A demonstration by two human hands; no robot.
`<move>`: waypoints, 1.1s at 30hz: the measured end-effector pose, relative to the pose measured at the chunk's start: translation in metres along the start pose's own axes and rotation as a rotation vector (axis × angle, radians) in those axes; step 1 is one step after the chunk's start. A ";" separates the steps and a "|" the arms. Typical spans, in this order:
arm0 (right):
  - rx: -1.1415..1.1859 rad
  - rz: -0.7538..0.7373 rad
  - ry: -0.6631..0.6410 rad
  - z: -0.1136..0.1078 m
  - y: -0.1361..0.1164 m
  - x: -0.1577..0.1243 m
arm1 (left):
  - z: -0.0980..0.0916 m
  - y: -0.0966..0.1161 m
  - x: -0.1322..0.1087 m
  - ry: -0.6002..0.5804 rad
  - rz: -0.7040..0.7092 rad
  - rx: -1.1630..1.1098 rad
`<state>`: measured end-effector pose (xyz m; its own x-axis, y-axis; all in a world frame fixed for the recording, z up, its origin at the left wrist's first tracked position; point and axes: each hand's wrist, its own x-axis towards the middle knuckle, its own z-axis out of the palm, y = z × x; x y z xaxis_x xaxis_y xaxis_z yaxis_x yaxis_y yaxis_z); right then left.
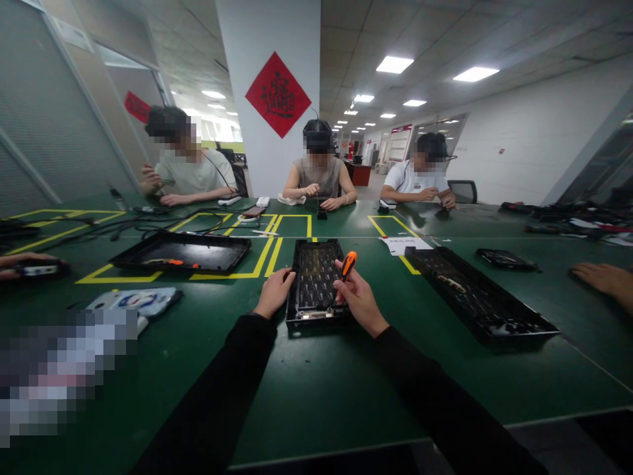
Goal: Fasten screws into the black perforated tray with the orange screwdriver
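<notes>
- Black casing (pixel 316 324), open-topped on the green surface (pixel 297 402); work looks under way, how much is done unclear.
- Left hand (pixel 273 293): fingers loosely bent against its side.
- Right hand (pixel 362 300): fingers curled round an orange-handled tool (pixel 349 262).
- Beyond: another black tray (pixel 212 251).

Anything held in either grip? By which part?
Right grip: orange-handled tool, by its handle. Left grip: at left wall of black case; hold unclear.
</notes>
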<state>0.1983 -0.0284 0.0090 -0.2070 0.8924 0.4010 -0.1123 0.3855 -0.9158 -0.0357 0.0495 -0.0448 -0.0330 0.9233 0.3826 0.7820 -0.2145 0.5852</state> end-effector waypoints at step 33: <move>-0.065 -0.008 0.072 0.000 0.004 0.001 | -0.002 0.004 -0.001 0.004 -0.001 0.005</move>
<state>0.1981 -0.0263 0.0059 -0.1356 0.9028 0.4081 -0.0494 0.4052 -0.9129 -0.0337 0.0471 -0.0414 -0.0362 0.9220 0.3854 0.7850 -0.2125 0.5820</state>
